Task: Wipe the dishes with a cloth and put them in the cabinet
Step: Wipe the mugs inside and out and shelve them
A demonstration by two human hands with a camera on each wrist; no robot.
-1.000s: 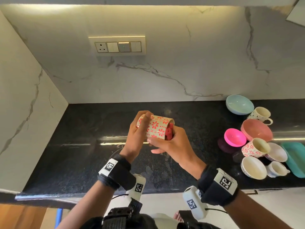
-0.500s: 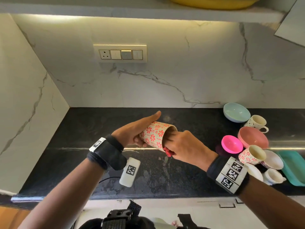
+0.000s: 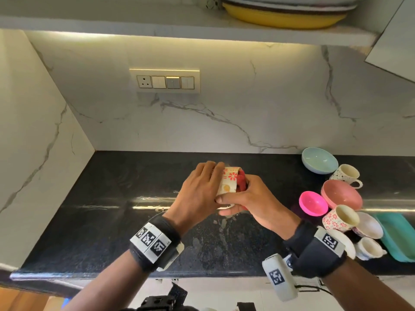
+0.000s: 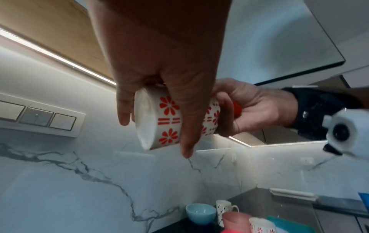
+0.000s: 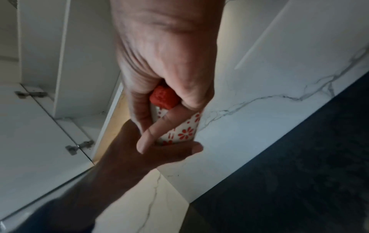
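Note:
A white cup with red flowers (image 3: pixel 229 182) is held on its side above the black counter (image 3: pixel 112 198), its mouth turned right. My left hand (image 3: pixel 202 187) wraps over its base end, with fingers curled round the wall of the cup (image 4: pixel 165 119). My right hand (image 3: pixel 249 198) grips a red cloth (image 3: pixel 241 182) pushed into the cup's mouth, its thumb lying along the cup's outside (image 5: pixel 185 130). In the right wrist view the cloth (image 5: pixel 163 97) bulges between the fingers. The inside of the cup is hidden.
Dishes crowd the counter's right end: a light blue bowl (image 3: pixel 318 160), a spotted mug (image 3: pixel 345 175), a pink bowl (image 3: pixel 341 194), a magenta bowl (image 3: pixel 313 203), a second floral cup (image 3: pixel 340 218), white bowls and a teal tray (image 3: pixel 397 236). A shelf above holds a yellow plate (image 3: pixel 283 16).
My left hand has gone from lying flat along the cup to wrapping over it. The cup has turned in my hands. The head view has tilted up and now shows the shelf.

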